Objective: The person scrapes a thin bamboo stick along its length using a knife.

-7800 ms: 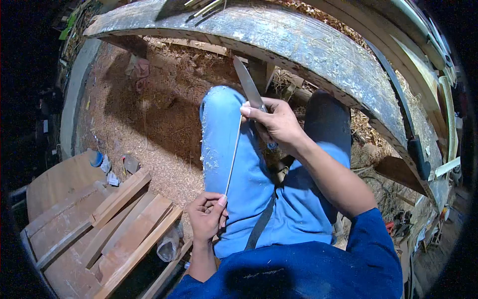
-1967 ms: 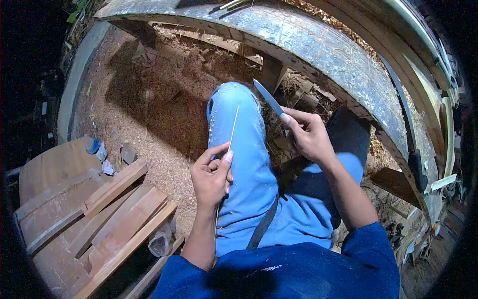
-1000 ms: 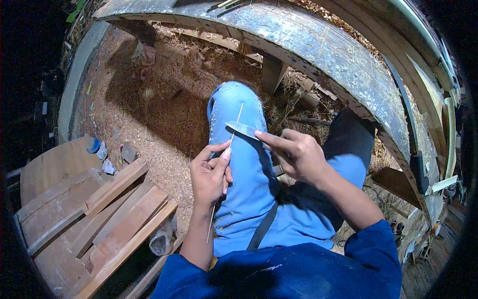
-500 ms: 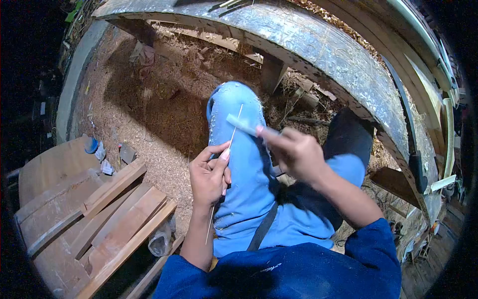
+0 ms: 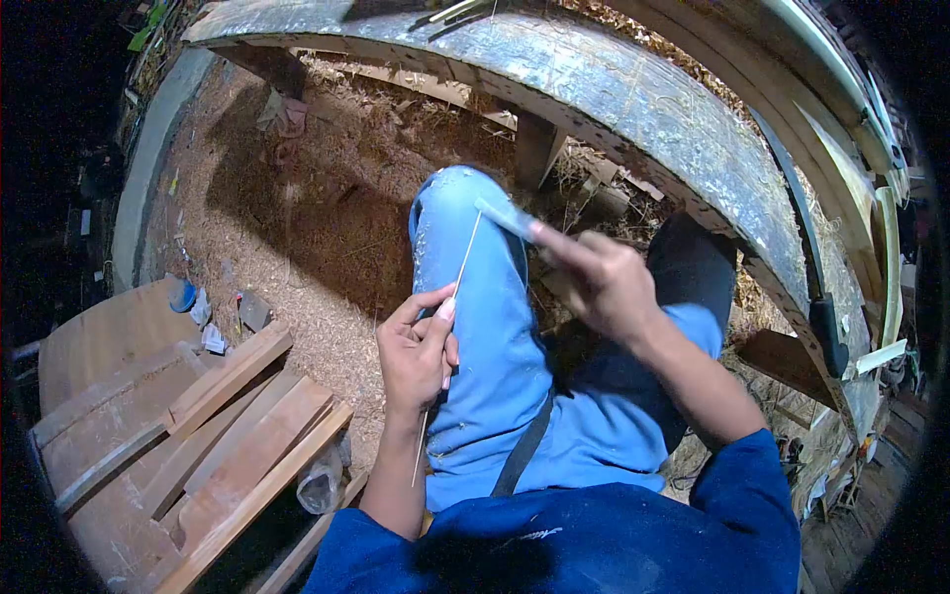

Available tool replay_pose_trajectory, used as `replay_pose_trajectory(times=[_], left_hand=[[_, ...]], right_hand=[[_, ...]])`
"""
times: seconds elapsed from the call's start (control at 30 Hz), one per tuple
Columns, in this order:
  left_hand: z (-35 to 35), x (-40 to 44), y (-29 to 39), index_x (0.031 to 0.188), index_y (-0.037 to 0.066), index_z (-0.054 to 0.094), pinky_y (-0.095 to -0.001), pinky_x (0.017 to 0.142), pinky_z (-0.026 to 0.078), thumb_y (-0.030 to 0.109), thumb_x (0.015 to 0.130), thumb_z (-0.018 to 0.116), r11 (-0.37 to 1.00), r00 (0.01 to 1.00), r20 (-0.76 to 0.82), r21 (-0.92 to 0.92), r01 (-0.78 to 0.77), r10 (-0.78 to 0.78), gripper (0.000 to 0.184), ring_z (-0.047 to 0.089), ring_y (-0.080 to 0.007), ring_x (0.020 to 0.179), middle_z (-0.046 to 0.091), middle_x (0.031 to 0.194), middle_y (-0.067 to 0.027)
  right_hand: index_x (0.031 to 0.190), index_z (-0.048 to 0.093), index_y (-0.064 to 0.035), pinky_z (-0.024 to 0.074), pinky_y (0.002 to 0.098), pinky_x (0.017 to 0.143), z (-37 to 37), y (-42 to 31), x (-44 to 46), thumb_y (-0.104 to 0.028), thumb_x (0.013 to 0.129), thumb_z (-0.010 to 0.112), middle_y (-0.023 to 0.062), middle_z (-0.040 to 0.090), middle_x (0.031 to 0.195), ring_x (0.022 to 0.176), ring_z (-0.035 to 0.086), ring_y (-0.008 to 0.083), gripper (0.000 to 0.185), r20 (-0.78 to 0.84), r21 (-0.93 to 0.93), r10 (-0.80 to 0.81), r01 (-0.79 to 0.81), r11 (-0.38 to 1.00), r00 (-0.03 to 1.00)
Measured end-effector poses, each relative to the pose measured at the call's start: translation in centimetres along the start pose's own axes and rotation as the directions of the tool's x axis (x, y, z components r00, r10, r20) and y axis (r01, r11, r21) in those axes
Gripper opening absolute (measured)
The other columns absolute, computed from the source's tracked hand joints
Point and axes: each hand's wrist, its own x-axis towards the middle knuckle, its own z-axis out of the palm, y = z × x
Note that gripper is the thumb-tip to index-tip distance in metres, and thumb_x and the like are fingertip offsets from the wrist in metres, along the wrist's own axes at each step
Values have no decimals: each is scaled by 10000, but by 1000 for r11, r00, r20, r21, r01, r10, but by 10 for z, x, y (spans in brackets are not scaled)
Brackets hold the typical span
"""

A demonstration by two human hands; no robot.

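Note:
My left hand [image 5: 414, 351] pinches a thin wooden stick [image 5: 467, 256] between thumb and fingers. The stick slants up over my blue trouser leg [image 5: 485, 366], and its lower end sticks out below my wrist. In my right hand [image 5: 609, 282] is a knife [image 5: 505, 217], its pale flat blade smeared by motion and its handle hidden in the fist. The blade lies across or just beside the stick's upper tip; whether they touch I cannot tell. Pale shavings cling to the trousers around the knee.
A worn wooden bench [image 5: 594, 84] curves across the top and right. A long dark-handled blade [image 5: 827, 332] rests along its right side. Wooden boards [image 5: 252, 445] are stacked at lower left, near a plastic bag [image 5: 319, 489]. Shavings cover the ground [image 5: 327, 337].
My right hand and the knife have moved slightly up and right, from partway along the stick to its upper tip. My left hand and the stick stay nearly still.

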Motion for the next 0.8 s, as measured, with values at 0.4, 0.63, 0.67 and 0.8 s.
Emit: replay_pose_trajectory(times=[0.4,0.63,0.67,0.8], left_hand=[[2,0,2,1232,-19,704,-215,349,305,66,1020,682,1000,999,-50,21,17,-16,229,448,-38,381,624,587,-35],[0,0,1,1240,-13,691,-222,342,304,107,1044,661,1000,999,-32,13,22,-21,232,440,-41,373,616,577,-37],[1,1,2,1240,-13,691,-222,342,304,107,1044,661,1000,999,-28,15,23,-23,232,440,-41,373,616,577,-37],[2,-1,2,1234,-9,688,-224,340,306,116,1051,652,1000,999,-33,13,25,-24,224,435,-42,370,608,573,-32]], right_hand=[[1407,671,-295,526,431,518,6,-27,-22,-88,877,758,89,586,740,577,622,288,575,181,30,-151,148,988,972],[1412,679,-267,499,429,505,11,-27,-24,-137,921,749,98,564,713,574,621,279,514,162,129,-140,119,984,977],[1412,679,-267,499,429,505,10,-26,-21,-137,921,749,98,564,713,574,621,279,514,160,128,-135,115,985,978],[1407,681,-286,514,436,503,13,-27,-16,-145,917,753,83,566,710,563,620,280,515,99,104,-62,52,993,993]])
